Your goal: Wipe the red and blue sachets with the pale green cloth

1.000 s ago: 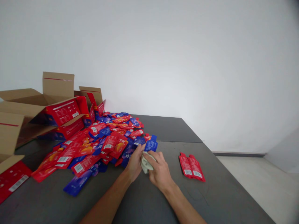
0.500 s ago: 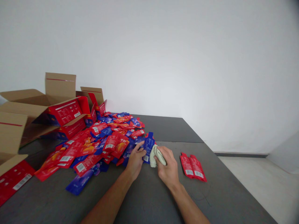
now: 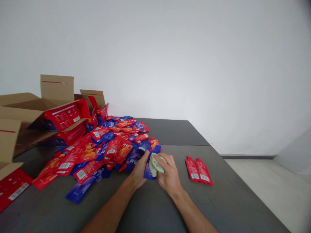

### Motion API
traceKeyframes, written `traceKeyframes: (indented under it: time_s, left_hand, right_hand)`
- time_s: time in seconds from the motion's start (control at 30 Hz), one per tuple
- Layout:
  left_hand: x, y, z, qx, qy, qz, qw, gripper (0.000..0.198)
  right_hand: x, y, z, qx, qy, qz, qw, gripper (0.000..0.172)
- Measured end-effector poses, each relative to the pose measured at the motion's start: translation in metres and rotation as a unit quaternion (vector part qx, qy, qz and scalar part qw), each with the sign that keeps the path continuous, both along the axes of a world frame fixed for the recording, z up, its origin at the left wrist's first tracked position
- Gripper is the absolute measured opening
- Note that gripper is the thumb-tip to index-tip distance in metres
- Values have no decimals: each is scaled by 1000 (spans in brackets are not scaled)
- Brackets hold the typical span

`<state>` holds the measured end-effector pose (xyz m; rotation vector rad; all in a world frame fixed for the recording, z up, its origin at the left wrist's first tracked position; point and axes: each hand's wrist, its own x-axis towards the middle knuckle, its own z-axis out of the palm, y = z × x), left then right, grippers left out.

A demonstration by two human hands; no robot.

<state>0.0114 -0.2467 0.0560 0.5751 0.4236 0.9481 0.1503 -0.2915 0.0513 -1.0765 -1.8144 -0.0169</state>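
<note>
A blue pouch (image 3: 148, 172) with a narrow neck is held up by my left hand (image 3: 139, 170), which grips its left edge. My right hand (image 3: 168, 171) is closed around a folded pale cloth (image 3: 153, 165) and presses it against the face of that pouch. The cloth and fingers hide much of the pouch's middle. Just left of my hands spreads a big heap of red and blue pouches (image 3: 114, 150). To the right, two red pouches (image 3: 199, 170) lie side by side on the dark table (image 3: 179, 207), barcodes showing.
Open cardboard boxes (image 3: 60, 118), red and blue outside, stand along the left, flaps sticking up. Another red box (image 3: 15, 187) is at the near left edge. A white wall (image 3: 170, 58) rises behind the table, and pale floor (image 3: 262, 181) lies beyond its right edge.
The blue pouch has been turned, now tilted with a purple printed area showing. The cloth has moved left onto its face. The whole view has shifted slightly.
</note>
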Motion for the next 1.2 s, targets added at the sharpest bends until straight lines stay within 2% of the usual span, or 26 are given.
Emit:
traceKeyframes:
  time_s: [0.1,0.2,0.33,0.43,0.53,0.6,0.67,0.7,0.77,0.87,0.93,1.0,1.1,1.2]
  left_hand:
    - [4,-2,0,-1,22,-10,1000,40]
    - [7,-3,3,-2,25,-15,1000,34]
    - [1,1,9,-4,20,6,1000,23]
    - [-7,4,11,-2,34,30,999,30]
    - [-10,4,13,8,46,55,997,36]
    - [-12,4,16,26,68,98,993,38]
    - [-16,6,20,72,131,178,973,39]
    - [-19,9,22,106,175,225,953,39]
    - [-29,15,24,182,267,310,894,38]
    - [-43,26,20,258,373,376,808,35]
    - [-47,32,11,301,429,373,766,30]
    - [-48,35,1,346,504,338,716,24]
    - [-43,36,-9,389,646,271,598,31]
    - [-38,31,-11,417,723,245,493,38]
  right_hand:
    - [8,1,3,13,20,-69,997,51]
    - [10,0,4,22,10,-89,996,54]
    - [-2,-5,5,-7,-56,-24,998,66]
    - [-12,-9,6,-30,-101,23,994,73]
    - [-15,-11,7,-30,-108,47,993,73]
    - [-13,-11,7,-30,-102,51,993,73]
    - [-10,-9,6,-38,-102,49,993,74]
    - [-9,-9,5,-45,-104,46,993,75]
    - [-8,-7,3,-61,-110,42,991,76]
    - [-8,-5,-1,-74,-111,38,990,76]
    - [-9,-4,-4,-77,-111,31,990,75]
    - [-9,-3,-6,-82,-110,20,990,76]
    - [-7,-1,-7,-90,-107,-8,990,74]
    - [0,0,-4,-103,-108,-45,988,67]
